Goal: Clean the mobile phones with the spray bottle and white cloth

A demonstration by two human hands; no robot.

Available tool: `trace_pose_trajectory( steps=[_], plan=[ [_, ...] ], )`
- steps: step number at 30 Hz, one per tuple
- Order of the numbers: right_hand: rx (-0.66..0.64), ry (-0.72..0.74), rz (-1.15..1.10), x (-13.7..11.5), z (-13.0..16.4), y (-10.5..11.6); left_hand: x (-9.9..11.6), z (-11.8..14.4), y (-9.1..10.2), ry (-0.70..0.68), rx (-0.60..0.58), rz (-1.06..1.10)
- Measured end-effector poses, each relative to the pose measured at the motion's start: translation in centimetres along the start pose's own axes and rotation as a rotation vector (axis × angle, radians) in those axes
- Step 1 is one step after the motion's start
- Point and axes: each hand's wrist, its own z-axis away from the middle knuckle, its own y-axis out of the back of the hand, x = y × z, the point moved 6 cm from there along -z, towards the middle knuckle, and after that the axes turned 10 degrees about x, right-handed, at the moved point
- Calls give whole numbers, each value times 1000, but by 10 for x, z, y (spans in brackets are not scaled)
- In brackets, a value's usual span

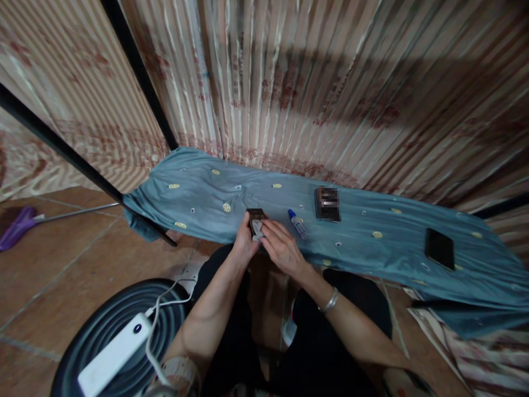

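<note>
My left hand (243,243) is wrapped round a small dark brown, box-like object (255,213), held at the near edge of the cloth-covered bench. Against its face my right hand (283,246) presses a crumpled light grey cloth (257,227) with bent fingers. Part of the object is hidden by the fingers and the cloth. Just right of my hands a small clear bottle with a blue cap (298,223) lies on its side. Farther right sits a dark box (326,204), its top blurred out.
A blue patterned cloth (202,204) covers the long bench. A black phone (440,249) lies toward its right end. A white power bank (115,355) with a cable rests on a round dark ribbed stool (78,347) at lower left. Black poles (140,71) and a striped curtain (289,82) stand around.
</note>
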Motion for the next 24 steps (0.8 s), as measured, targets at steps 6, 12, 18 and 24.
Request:
trace_pose_trajectory(
  steps=[6,12,18,24],
  plan=[
    [-57,158,185,-6,1,-5,-12,3,-7,64,14,-13],
    [-51,105,122,8,6,8,-4,7,-10,12,-20,-37],
    [4,-322,-54,58,12,19,0,2,-7,-39,-40,15],
    [0,-630,-263,62,14,13,-5,3,-11,-69,-57,-62]
  ],
)
